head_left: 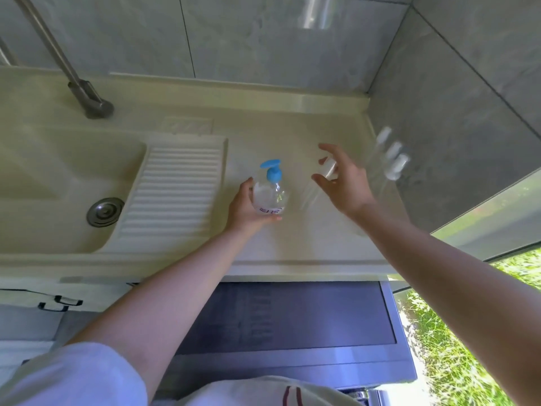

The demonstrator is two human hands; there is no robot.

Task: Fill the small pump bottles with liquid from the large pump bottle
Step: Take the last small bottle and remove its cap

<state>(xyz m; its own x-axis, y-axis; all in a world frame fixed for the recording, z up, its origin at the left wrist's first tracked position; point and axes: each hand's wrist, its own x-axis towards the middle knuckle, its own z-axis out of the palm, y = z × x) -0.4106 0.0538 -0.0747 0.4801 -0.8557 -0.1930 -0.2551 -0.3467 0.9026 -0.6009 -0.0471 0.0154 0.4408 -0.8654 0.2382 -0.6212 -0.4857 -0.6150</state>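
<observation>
The large clear pump bottle (270, 194) with a blue pump head stands on the cream countertop (292, 241), and my left hand (244, 208) grips its lower body from the left. My right hand (345, 183) hovers to the right of it with fingers spread. A small clear bottle with a white top (329, 168) shows blurred between its thumb and fingers; I cannot tell whether they touch. Several more small white-capped bottles (392, 158) stand blurred by the right wall.
A sink (44, 183) with a drain and ribbed washboard (172, 189) lies to the left, with a metal faucet (87, 98) behind it. Grey tiled walls close the back and right. A glass panel and grass are at the far right.
</observation>
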